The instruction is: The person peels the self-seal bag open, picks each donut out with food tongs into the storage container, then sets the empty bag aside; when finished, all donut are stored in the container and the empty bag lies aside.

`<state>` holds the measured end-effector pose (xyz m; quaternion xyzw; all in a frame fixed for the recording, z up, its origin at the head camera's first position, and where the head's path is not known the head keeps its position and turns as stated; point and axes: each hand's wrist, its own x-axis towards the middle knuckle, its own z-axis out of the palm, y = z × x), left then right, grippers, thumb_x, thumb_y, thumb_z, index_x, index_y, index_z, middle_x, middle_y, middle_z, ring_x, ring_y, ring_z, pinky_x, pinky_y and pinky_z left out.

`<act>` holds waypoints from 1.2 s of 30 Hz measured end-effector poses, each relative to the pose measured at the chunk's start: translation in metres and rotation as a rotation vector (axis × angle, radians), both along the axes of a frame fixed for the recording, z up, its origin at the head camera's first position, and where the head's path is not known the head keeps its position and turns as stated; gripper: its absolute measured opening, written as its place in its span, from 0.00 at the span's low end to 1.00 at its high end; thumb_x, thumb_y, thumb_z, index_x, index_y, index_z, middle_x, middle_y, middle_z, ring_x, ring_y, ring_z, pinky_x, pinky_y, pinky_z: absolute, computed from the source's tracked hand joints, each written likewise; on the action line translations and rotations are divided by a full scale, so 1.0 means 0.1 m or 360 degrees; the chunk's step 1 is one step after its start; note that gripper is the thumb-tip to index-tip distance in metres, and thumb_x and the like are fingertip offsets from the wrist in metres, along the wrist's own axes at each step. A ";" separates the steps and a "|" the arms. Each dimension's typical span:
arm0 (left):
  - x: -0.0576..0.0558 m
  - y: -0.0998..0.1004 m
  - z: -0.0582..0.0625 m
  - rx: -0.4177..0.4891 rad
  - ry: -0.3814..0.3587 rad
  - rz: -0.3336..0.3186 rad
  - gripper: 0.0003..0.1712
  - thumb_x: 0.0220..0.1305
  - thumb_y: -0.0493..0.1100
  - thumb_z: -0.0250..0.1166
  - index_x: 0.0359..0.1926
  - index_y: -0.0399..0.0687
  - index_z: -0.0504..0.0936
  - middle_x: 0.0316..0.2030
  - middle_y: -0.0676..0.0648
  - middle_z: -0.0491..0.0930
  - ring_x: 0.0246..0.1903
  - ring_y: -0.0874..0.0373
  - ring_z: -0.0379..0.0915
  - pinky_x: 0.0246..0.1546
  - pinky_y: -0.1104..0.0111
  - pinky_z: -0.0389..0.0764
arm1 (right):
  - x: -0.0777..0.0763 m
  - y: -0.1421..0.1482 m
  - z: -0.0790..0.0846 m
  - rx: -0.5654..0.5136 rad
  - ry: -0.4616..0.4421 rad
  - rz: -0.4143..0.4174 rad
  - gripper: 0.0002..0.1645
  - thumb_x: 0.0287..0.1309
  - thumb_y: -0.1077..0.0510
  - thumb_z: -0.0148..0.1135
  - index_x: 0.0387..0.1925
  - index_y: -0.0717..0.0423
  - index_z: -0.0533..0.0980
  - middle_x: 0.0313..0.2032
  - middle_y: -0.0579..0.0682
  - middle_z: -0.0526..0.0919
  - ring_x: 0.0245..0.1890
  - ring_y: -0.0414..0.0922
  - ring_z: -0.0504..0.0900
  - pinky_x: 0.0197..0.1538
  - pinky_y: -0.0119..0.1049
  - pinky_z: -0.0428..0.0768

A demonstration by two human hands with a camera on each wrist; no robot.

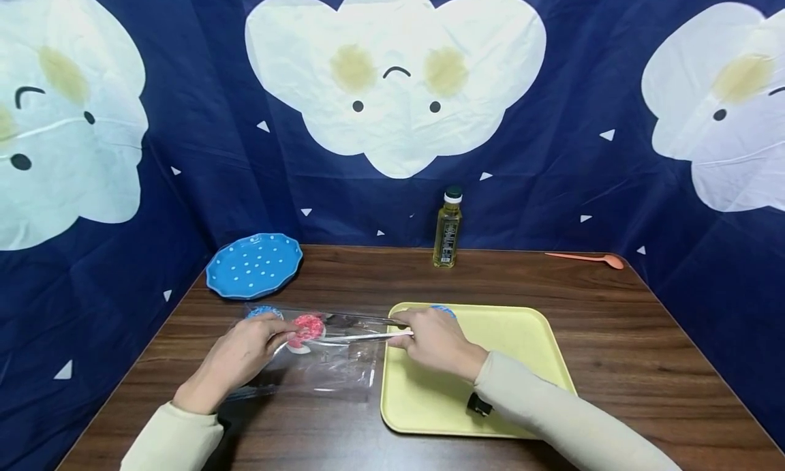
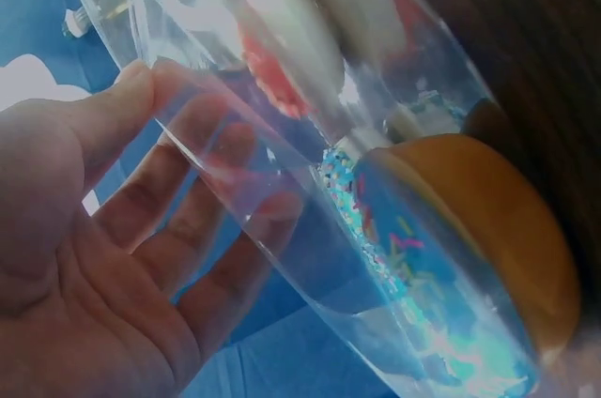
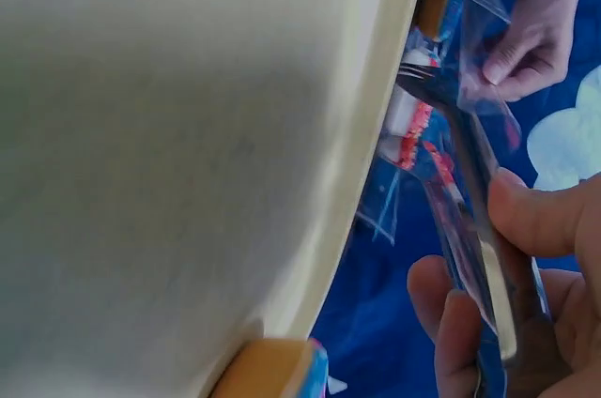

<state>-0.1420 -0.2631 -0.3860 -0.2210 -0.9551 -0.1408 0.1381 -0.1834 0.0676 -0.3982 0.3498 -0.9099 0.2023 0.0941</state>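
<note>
Pale sleeves (image 1: pixel 570 409) are crossing the lower part of the head frame, leading to two bare hands. Left of center, the left hand (image 1: pixel 245 352) is pinching the edge of a clear bag (image 1: pixel 346 372) between thumb and forefinger, its other fingers spreading loosely behind the film. Right of it, the right hand (image 1: pixel 435 341) is gripping a fork (image 3: pixel 472 165) and a second slim utensil (image 3: pixel 451 234) with curled fingers, both pointing left toward the bag; whether their tips are sitting inside it, I cannot tell. Inside the bag, a red-topped piece (image 1: pixel 308 328) and a blue-topped bun (image 2: pixel 488 201) are lying at center left. Another blue-topped piece (image 1: pixel 444 311) is resting at the upper rim of the yellow tray (image 1: pixel 521 355), lower right of center. Farther up, a dotted blue plate (image 1: pixel 253 266) is lying left, a bottle (image 1: pixel 448 232) is standing near center, and an orange spoon (image 1: pixel 589 257) is lying right.
</note>
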 end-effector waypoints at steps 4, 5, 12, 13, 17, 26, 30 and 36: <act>0.01 -0.01 -0.01 0.0011 0.0003 -0.0019 0.06 0.65 0.39 0.69 0.41 0.47 0.90 0.32 0.59 0.80 0.35 0.61 0.78 0.36 0.61 0.82 | 0.06 0.13 0.01 0.0027 -0.0026 -0.0065 0.22 0.59 0.46 0.71 0.50 0.53 0.84 0.37 0.46 0.88 0.30 0.43 0.81 0.29 0.40 0.78; 0.01 -0.01 -0.02 0.0014 0.0001 -0.0024 0.06 0.65 0.39 0.69 0.42 0.48 0.90 0.32 0.59 0.81 0.35 0.61 0.78 0.36 0.61 0.81 | 0.07 0.15 0.01 0.0030 -0.0039 -0.0076 0.22 0.59 0.46 0.72 0.51 0.53 0.84 0.36 0.46 0.87 0.32 0.42 0.81 0.29 0.39 0.77; 0.01 -0.01 -0.01 0.0010 0.0014 -0.0043 0.06 0.65 0.39 0.69 0.42 0.50 0.90 0.35 0.57 0.83 0.38 0.58 0.80 0.39 0.59 0.82 | 0.06 0.06 -0.01 0.0024 -0.0055 -0.0045 0.26 0.61 0.43 0.70 0.54 0.54 0.82 0.42 0.46 0.88 0.37 0.44 0.84 0.35 0.41 0.81; 0.01 -0.01 -0.01 0.0014 0.0013 -0.0045 0.05 0.66 0.39 0.69 0.42 0.49 0.90 0.35 0.57 0.83 0.38 0.58 0.80 0.40 0.59 0.82 | 0.05 0.04 -0.02 0.0027 -0.0050 -0.0034 0.26 0.61 0.43 0.70 0.55 0.55 0.82 0.43 0.47 0.88 0.36 0.45 0.85 0.35 0.41 0.81; 0.00 0.00 -0.03 0.0025 -0.0015 -0.0046 0.06 0.66 0.39 0.69 0.43 0.49 0.90 0.36 0.57 0.83 0.39 0.58 0.80 0.40 0.59 0.82 | 0.03 -0.02 -0.04 0.0033 -0.0035 -0.0012 0.27 0.60 0.43 0.70 0.54 0.56 0.82 0.42 0.48 0.88 0.29 0.42 0.83 0.30 0.38 0.81; 0.02 -0.02 -0.02 0.0035 -0.0036 0.0017 0.07 0.66 0.40 0.69 0.44 0.48 0.90 0.34 0.57 0.82 0.37 0.58 0.79 0.37 0.59 0.82 | 0.09 0.17 0.02 0.0006 -0.0016 -0.0064 0.23 0.58 0.46 0.72 0.53 0.52 0.83 0.33 0.44 0.85 0.27 0.38 0.75 0.25 0.37 0.74; 0.01 -0.02 -0.04 0.0037 -0.0036 0.0015 0.07 0.66 0.40 0.69 0.44 0.48 0.90 0.35 0.56 0.82 0.38 0.57 0.80 0.38 0.58 0.82 | 0.16 0.33 0.05 -0.0003 -0.0024 -0.0105 0.24 0.57 0.47 0.74 0.53 0.52 0.83 0.27 0.40 0.79 0.24 0.36 0.72 0.22 0.34 0.70; 0.00 -0.02 -0.07 0.0041 -0.0055 0.0017 0.07 0.66 0.40 0.69 0.43 0.48 0.90 0.34 0.57 0.81 0.37 0.58 0.80 0.37 0.59 0.82 | 0.29 0.61 0.11 -0.0078 -0.0036 -0.0165 0.27 0.57 0.48 0.74 0.56 0.55 0.82 0.31 0.41 0.82 0.24 0.32 0.72 0.25 0.33 0.71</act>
